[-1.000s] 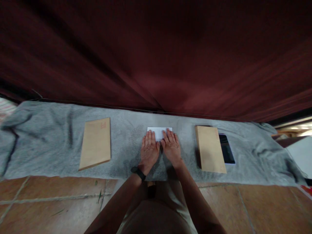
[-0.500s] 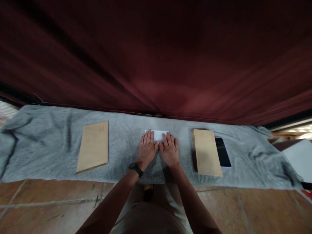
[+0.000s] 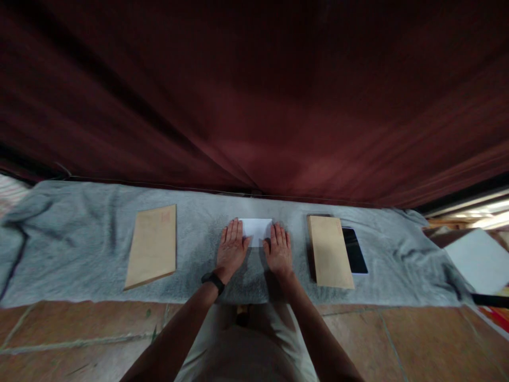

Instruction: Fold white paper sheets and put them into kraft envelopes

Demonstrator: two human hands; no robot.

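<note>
A small white sheet of paper (image 3: 257, 231) lies flat on the grey cloth, between my two hands. My left hand (image 3: 231, 248), palm down with fingers extended, rests at the paper's left edge; a black watch is on that wrist. On the other side my right hand (image 3: 278, 250) lies flat, its fingers along the paper's right edge. Both thumbs point inward near the lower corners. Neither hand is closed around anything. Whether the paper is folded or a single layer, I cannot tell.
Brown envelopes (image 3: 153, 244) lie to the left, and a stack of brown envelopes (image 3: 330, 252) to the right. A dark-screened phone or tablet (image 3: 355, 251) sits partly beside that stack. Grey cloth (image 3: 202, 233) covers the narrow surface; a dark red curtain (image 3: 254, 122) hangs behind.
My hands have slid apart toward the paper's side edges, the left one going left. More of the white paper shows between them. The whole view has shifted slightly.
</note>
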